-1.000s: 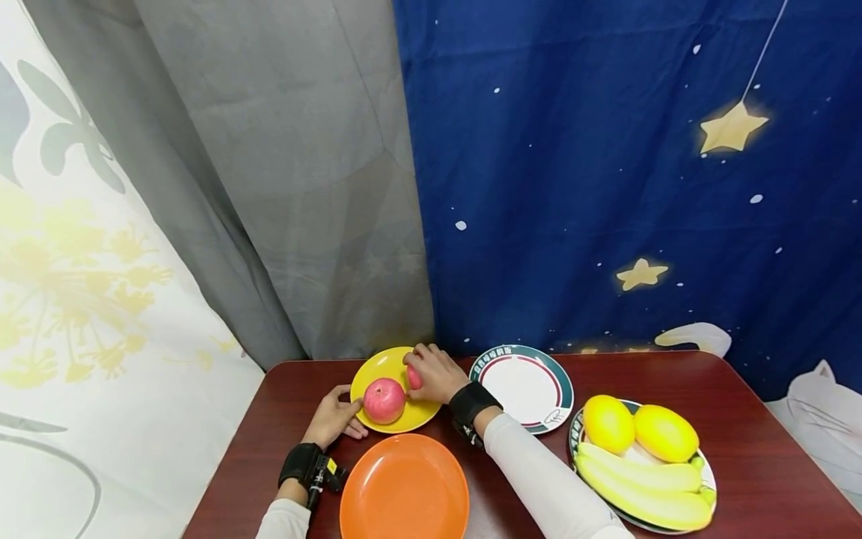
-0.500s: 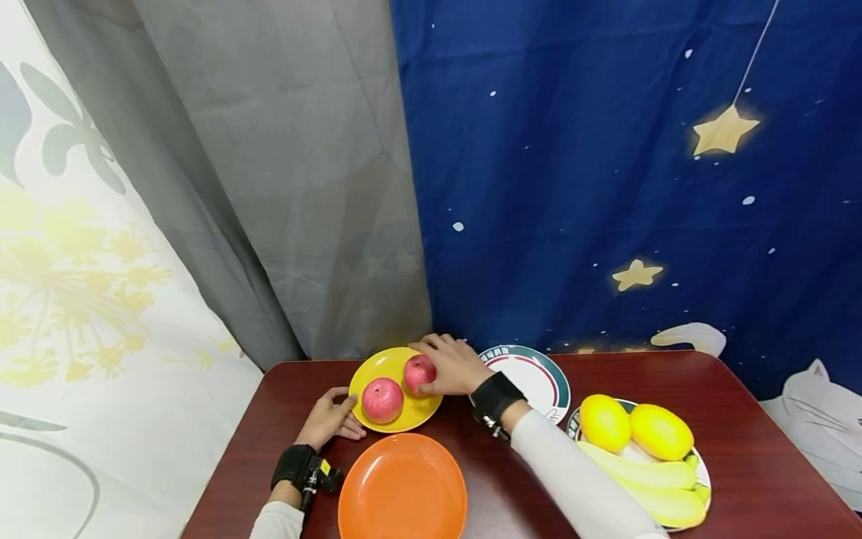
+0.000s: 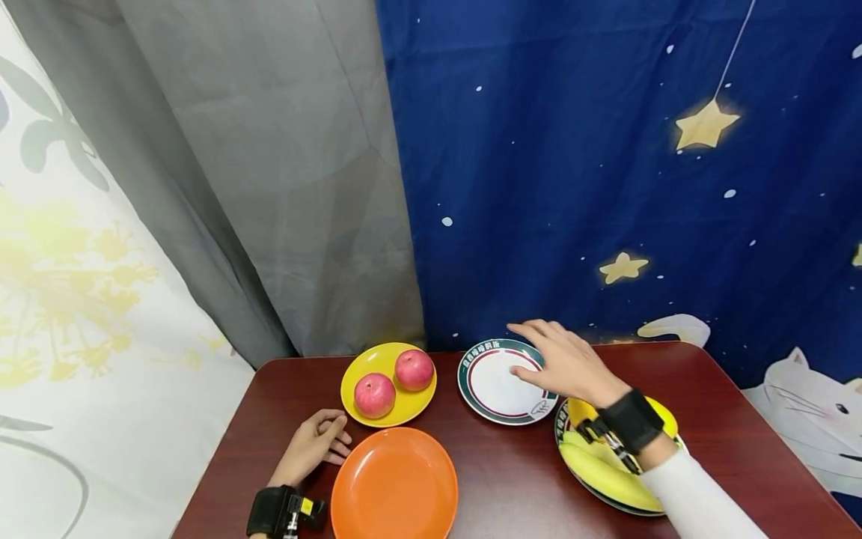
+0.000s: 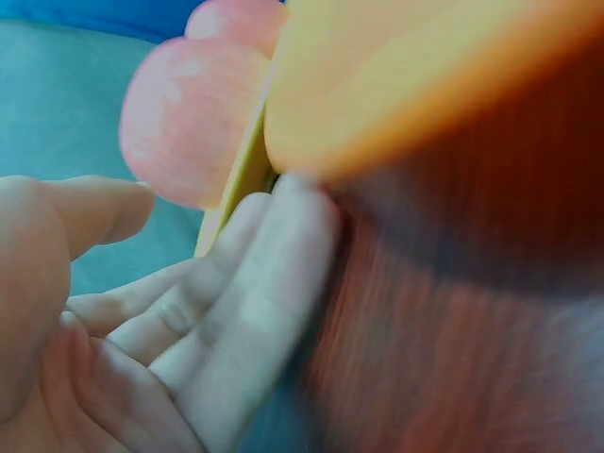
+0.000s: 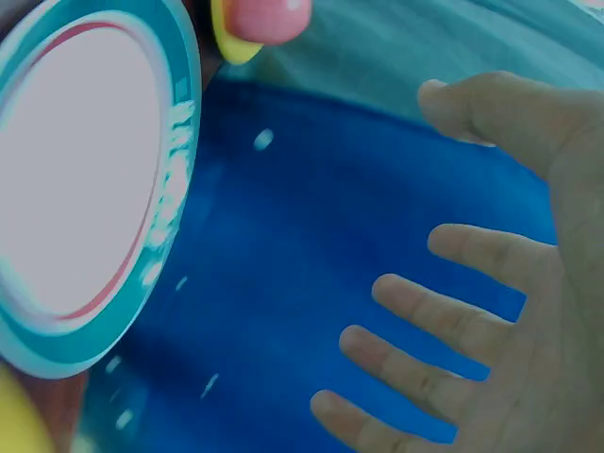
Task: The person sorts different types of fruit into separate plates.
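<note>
Two pink apples, one at the front left (image 3: 374, 395) and one at the back right (image 3: 414, 370), lie on the yellow plate (image 3: 415, 408). My left hand (image 3: 313, 447) lies by the table's left side, near the yellow plate and the orange plate (image 3: 395, 486), fingers relaxed and holding nothing. In the left wrist view its fingertips look close to the plates' edges; whether they touch I cannot tell. My right hand (image 3: 567, 362) hovers over the right side of the white plate with a green rim (image 3: 501, 382). Its fingers are spread and nothing is in them, as the right wrist view shows.
At the right, a patterned plate (image 3: 622, 510) carries pale yellow bananas (image 3: 602, 473) and yellow mango-like fruits (image 3: 663, 416), partly hidden by my right wrist. The dark red table (image 3: 501, 479) ends at the back against grey and blue curtains (image 3: 505, 187).
My right hand let go of the back apple, which stays on the yellow plate, and moved right over the white plate. My left hand drew back slightly from the yellow plate.
</note>
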Motion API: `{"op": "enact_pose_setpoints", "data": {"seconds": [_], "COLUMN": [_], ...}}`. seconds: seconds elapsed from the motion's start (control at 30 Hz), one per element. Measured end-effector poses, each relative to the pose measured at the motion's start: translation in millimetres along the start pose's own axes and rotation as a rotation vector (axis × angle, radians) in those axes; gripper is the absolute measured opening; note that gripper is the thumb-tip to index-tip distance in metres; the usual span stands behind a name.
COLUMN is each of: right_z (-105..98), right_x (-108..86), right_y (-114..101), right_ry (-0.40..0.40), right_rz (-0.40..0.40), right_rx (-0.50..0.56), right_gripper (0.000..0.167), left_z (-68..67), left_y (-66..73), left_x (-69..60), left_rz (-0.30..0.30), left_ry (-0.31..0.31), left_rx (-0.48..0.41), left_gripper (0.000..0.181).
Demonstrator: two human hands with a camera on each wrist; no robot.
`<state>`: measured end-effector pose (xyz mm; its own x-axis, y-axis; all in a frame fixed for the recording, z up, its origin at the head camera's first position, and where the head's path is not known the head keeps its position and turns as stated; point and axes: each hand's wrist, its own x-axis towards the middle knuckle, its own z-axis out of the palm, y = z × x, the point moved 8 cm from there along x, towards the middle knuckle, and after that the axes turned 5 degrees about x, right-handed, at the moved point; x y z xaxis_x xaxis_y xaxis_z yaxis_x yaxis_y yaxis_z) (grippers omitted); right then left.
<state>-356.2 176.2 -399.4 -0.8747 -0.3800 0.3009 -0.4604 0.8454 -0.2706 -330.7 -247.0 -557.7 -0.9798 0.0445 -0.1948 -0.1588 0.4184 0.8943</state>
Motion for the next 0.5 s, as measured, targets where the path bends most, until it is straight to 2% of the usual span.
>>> {"op": "enact_pose_setpoints", "data": {"seconds": [0.17, 0.27, 0.4, 0.5], "right_z": [6.2, 17.2, 32.9, 40.9], "right_x": [-40.6, -58.0, -72.3, -77.0], "right_y": [36.6, 55.7, 71.5, 76.8], "right_ry": [-0.041, -0.105, -0.184, -0.223], "right_rz": [0.118, 0.204, 0.269, 0.276], "right_rx": [-0.029, -0.023, -0.008, 0.015], "right_gripper": [0.076, 0.080, 0.085, 0.084], "left_z": [7.6, 9.7, 9.7, 10.9], "left_y": [-3.7, -3.2, 3.6, 7.7], "left_x": [-21.9, -32.8, -41.9, -44.7], "left_rz": [-0.017, -0.006, 0.069, 0.128], "left_ry": [-0.010, 0.017, 0.081, 0.097], "left_rx": [0.061, 0.139, 0.271, 0.320], "left_gripper": [0.046, 0.043, 0.029, 0.020]}}
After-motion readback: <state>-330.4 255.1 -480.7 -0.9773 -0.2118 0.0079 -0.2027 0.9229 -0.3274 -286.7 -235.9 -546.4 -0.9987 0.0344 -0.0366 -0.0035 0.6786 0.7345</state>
